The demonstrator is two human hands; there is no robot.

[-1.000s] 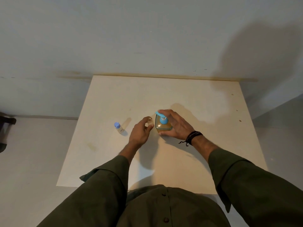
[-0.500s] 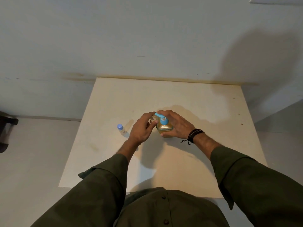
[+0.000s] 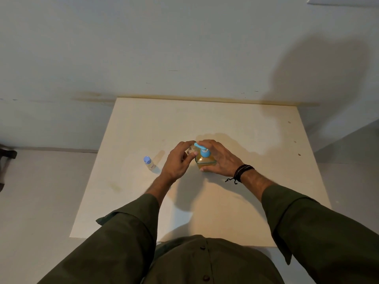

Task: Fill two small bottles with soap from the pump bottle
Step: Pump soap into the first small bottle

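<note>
Whereas 1 second ago the left hand (image 3: 178, 160) held its small clear bottle (image 3: 191, 150) a little apart from the pump bottle (image 3: 205, 160), with a gap showing between them, the small bottle now sits right under the tip of the blue spout (image 3: 197, 144). The hand has carried it up and to the right, closing that gap. By the look of it, this means the first fill is lined up and the pump stroke is the next thing due; whether the small bottle's mouth sits exactly beneath the spout is too small to tell.

Nearest the person, dark green sleeves lead out to both wrists, the right one wearing a dark wristband (image 3: 243, 172). The left hand's fingers curl round the small clear bottle, the thumb pinching it from the near side, so only a sliver of it shows between thumb and forefinger. The right hand (image 3: 220, 158) wraps the pump bottle's amber body from the right, thumb low at its base, its forefinger reaching over to the pump head (image 3: 204, 151). The pump bottle stands upright on the table (image 3: 246, 124).

Further left, well apart from both hands, the second small bottle (image 3: 149, 163) stands with its blue cap on, untouched, so it seems 2 fills remain.
</note>
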